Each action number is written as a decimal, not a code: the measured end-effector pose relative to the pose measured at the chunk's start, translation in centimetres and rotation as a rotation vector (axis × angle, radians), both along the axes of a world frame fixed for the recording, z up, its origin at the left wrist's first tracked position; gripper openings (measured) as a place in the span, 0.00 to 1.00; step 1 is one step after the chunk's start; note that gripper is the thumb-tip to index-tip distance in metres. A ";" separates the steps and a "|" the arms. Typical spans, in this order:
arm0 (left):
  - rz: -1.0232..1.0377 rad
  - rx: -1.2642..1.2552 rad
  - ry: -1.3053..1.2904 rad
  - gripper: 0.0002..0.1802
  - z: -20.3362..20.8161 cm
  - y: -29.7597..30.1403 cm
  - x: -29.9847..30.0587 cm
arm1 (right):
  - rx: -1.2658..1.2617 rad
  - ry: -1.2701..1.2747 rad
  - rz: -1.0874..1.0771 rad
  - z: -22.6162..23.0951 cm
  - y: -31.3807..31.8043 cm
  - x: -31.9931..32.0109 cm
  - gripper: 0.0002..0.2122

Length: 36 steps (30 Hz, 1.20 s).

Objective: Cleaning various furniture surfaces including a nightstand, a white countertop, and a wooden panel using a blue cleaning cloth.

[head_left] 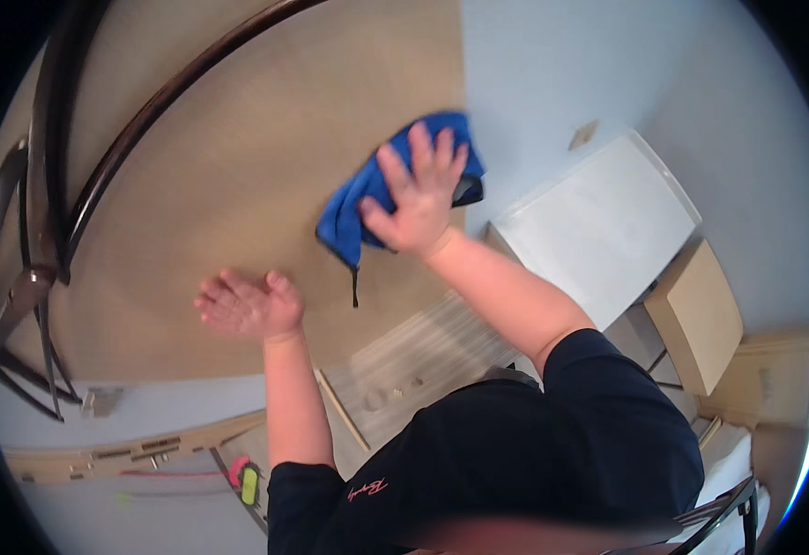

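Observation:
My right hand (418,190) lies flat with spread fingers on a blue cloth (344,217), pressing it against a broad tan surface (265,129). The cloth is bunched and has a dark edging, and a short black loop hangs from its lower corner. A dark patch of it shows beside my wrist. To the left, my left hand (252,303) holds nothing; its fingers are stretched out and slightly blurred. It is over the tan surface, apart from the cloth; whether it touches the surface I cannot tell.
Dark curved wooden bars (154,111) run along the upper left. On the right are a white flat-topped piece (599,231) and a beige box-like piece (700,314). Grey striped boards (423,347) lie below my hands, near a thin wooden strip (341,409). A pink and yellow-green object (247,479) is at lower left.

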<state>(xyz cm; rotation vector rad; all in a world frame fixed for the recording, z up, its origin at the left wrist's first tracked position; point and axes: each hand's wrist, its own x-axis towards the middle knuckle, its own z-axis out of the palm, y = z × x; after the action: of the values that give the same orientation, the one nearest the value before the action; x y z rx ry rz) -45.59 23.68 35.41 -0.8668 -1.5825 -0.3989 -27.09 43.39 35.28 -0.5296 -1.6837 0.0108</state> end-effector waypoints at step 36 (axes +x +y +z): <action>-0.165 0.124 -0.099 0.33 -0.6 1.5 0.7 | 0.288 -0.076 0.012 2.4 -2.9 -3.6 0.34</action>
<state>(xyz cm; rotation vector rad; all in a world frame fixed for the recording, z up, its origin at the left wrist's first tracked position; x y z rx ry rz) -44.89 25.19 34.83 -0.8961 -1.5634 -0.6593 -30.68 40.44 37.64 -0.3054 -1.7259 -0.2425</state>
